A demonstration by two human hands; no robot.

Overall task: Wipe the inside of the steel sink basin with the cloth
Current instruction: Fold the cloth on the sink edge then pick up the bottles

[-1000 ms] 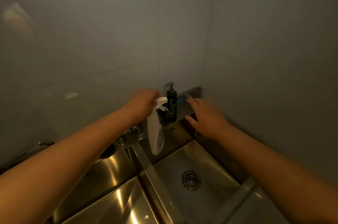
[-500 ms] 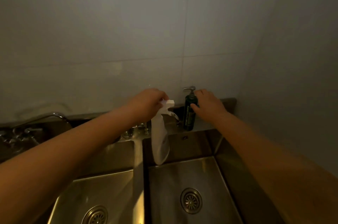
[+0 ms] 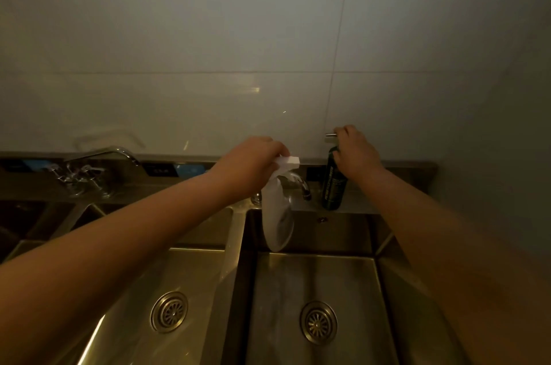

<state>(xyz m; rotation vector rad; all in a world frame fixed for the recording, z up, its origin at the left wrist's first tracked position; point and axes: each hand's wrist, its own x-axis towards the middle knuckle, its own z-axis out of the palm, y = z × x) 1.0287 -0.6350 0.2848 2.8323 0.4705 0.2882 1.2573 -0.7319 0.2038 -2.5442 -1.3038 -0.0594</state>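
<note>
Two steel sink basins lie below me; the right basin has a round drain. My left hand grips the trigger head of a white spray bottle, which hangs over the back edge of the right basin. My right hand sits on top of a dark pump bottle standing on the back ledge, fingers curled over its silver pump head. No cloth is in view.
A short tap spout sits behind the spray bottle. The left basin has its own drain. A second, longer faucet stands at the far left. Tiled walls close in behind and on the right.
My right hand moved from the ledge to the dark pump bottle and up onto its pump head. My view turned to face the sinks squarely. My left hand kept hold of the spray bottle.
</note>
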